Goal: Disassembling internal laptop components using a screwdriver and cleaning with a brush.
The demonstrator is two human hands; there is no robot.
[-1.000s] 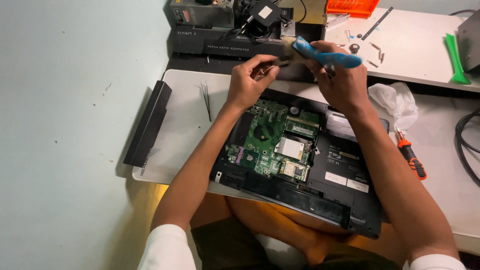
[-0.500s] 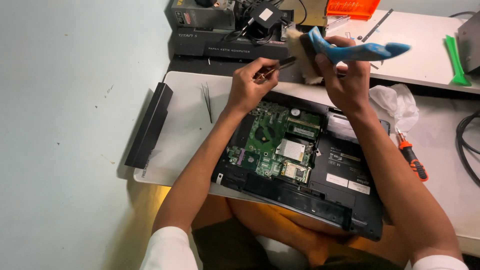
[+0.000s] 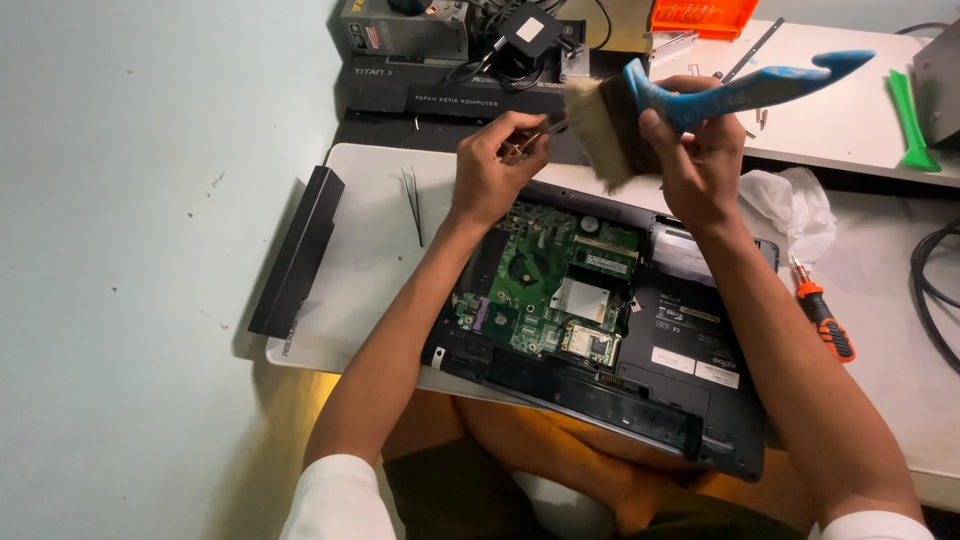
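Head view. The right hand point(image 3: 700, 160) is closed around the blue handle of a wide brush point(image 3: 700, 100), held above the far edge of the opened laptop point(image 3: 690, 400). The brush's long axis runs nearly level, left to right: the pale bristles point(image 3: 592, 130) point left toward the left hand, and the handle end points right over the white board at the far right corner of the desk point(image 3: 350, 260). The left hand point(image 3: 495, 170) is pinched shut on a thin dark tool point(image 3: 535, 135); its kind cannot be told. The tool tip sits just beside the bristles; contact cannot be confirmed. Both hands are raised clear of the laptop, and the right hand is the nearer one to the brush head.

Below the hands, the laptop lies bottom up with its cover off. The green circuit board point(image 3: 545, 290) is exposed on the left half, directly under the left forearm. Nothing stands between the brush and the board.

Surrounding items: a pair of tweezers point(image 3: 412, 200) lies on the desk left of the laptop. A long black battery point(image 3: 297, 250) lies along the desk's left edge. An orange-handled screwdriver point(image 3: 822, 315) lies right of the laptop, near a crumpled white cloth point(image 3: 795, 205). A green pry tool point(image 3: 908, 120) lies at the far right.
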